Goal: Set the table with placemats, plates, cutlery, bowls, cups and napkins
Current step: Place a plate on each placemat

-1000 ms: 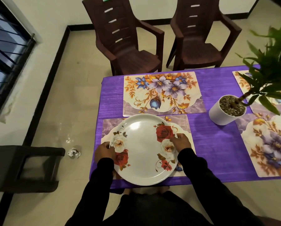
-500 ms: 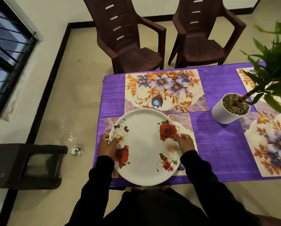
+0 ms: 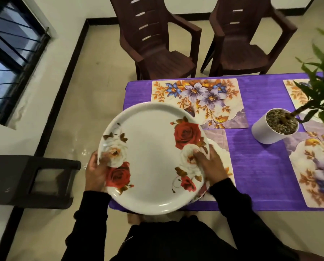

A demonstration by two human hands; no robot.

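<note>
Rose-patterned plate (image 3: 153, 159) held in both hands over the near placemat (image 3: 218, 146).

The left hand (image 3: 96, 171) grips the left rim and the right hand (image 3: 206, 162) the right rim, thumbs curled over the top and the other fingers hidden beneath, so their lie cannot be told. The plate sits above the tabletop (image 3: 260, 166) at its near left corner, overhanging the edge toward the person; it looks lifted and tilted, far rim higher, face up. Being round, it has no long axis; the rose sprays sit left and right. It seems stiff, smooth and fairly light, likely slippery on the glossy rim, so opposite-rim grips suit it. Whether it would chip cannot be told.
</note>
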